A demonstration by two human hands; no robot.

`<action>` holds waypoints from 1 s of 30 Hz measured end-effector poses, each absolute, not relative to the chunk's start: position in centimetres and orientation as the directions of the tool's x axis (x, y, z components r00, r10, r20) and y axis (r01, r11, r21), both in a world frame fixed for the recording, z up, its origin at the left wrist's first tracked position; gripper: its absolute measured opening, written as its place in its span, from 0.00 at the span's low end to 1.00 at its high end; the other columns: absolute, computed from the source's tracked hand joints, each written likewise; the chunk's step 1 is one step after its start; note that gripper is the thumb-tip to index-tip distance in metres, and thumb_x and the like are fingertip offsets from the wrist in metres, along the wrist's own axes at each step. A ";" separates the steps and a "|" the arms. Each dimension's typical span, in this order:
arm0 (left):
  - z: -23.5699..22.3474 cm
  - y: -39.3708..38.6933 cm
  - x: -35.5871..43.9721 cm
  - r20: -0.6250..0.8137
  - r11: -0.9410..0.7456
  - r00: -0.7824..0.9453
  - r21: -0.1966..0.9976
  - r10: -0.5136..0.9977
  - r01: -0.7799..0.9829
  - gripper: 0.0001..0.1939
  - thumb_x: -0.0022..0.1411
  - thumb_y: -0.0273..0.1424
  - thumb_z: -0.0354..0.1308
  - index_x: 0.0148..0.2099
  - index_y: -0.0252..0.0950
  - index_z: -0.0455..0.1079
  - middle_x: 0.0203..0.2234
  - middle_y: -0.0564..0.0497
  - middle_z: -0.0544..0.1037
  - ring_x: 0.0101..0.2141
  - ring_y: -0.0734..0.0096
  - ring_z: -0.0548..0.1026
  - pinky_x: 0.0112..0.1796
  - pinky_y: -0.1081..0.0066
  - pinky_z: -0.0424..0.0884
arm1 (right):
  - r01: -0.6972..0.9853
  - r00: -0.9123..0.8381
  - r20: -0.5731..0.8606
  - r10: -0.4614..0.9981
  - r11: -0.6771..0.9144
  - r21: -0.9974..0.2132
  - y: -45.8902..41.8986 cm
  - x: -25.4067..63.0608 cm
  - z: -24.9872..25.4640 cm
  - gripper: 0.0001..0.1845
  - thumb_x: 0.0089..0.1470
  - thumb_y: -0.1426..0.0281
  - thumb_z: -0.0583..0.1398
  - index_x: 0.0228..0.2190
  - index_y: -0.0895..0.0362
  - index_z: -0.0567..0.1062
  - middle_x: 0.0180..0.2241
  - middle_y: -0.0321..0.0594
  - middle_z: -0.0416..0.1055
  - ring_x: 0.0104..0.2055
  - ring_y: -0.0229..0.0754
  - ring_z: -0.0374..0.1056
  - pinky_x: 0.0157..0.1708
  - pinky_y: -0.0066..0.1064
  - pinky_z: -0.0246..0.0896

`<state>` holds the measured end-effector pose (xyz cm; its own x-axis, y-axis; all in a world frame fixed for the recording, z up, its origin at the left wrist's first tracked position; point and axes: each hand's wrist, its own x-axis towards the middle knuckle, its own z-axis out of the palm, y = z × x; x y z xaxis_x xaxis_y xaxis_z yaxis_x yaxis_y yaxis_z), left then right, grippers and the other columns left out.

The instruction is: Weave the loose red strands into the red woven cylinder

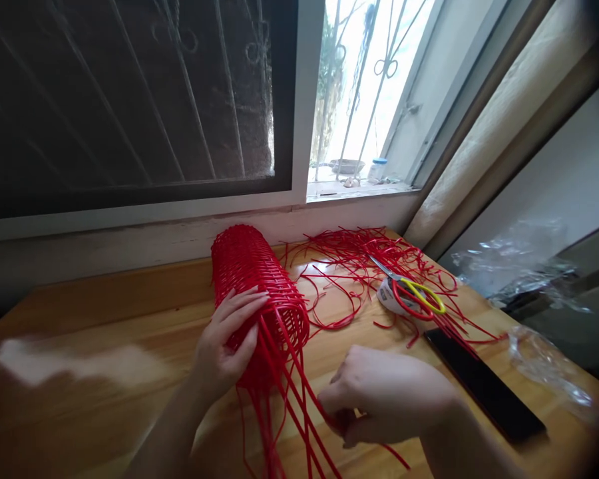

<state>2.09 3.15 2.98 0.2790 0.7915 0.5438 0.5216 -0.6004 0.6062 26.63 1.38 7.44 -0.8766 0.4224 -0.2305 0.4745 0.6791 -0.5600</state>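
Observation:
A red woven basket (252, 279) of plastic strands lies on its side on the wooden table (104, 313), its unwoven strands (284, 392) trailing toward me. My left hand (227, 339) rests on the basket's side, fingers spread around the weave near its open end. My right hand (379, 396) is closed in a pinch on one of the loose red strands just right of the trailing bundle.
A tangle of loose red strands (359, 259) lies at the back right. Scissors (412, 289) with yellow and red handles rest on a white tape roll (389, 296). A black phone (484, 386) and clear plastic wrap (549, 366) lie at the right. A window is behind.

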 end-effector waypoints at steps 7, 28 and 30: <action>3.2 2.2 3.2 0.481 -0.479 0.175 0.636 0.859 0.605 0.23 0.57 0.32 0.56 0.56 0.42 0.62 0.53 0.48 0.67 0.54 0.60 0.63 0.57 0.57 0.57 | 0.561 -0.825 -0.385 0.413 0.680 -0.473 1.2 25.2 4.3 0.07 0.45 0.65 0.64 0.26 0.56 0.75 0.23 0.33 0.74 0.22 0.34 0.64 0.19 0.24 0.45; 4.4 2.8 0.6 0.138 -0.038 -0.079 0.686 0.987 0.726 0.32 0.55 0.49 0.52 0.58 0.39 0.56 0.55 0.40 0.60 0.58 0.51 0.58 0.55 0.49 0.57 | 0.409 -0.381 -0.054 0.923 0.116 -0.905 7.8 30.7 2.7 0.23 0.50 0.53 0.58 0.41 0.57 0.71 0.41 0.45 0.71 0.42 0.43 0.69 0.41 0.34 0.65; 3.9 2.9 0.3 -0.053 0.006 0.038 0.652 0.998 0.758 0.45 0.49 0.52 0.56 0.64 0.42 0.44 0.62 0.38 0.48 0.61 0.45 0.50 0.55 0.47 0.55 | 0.283 -0.270 0.084 0.959 0.163 -0.945 7.9 29.9 2.1 0.26 0.52 0.52 0.56 0.47 0.55 0.66 0.47 0.47 0.67 0.48 0.44 0.66 0.46 0.37 0.63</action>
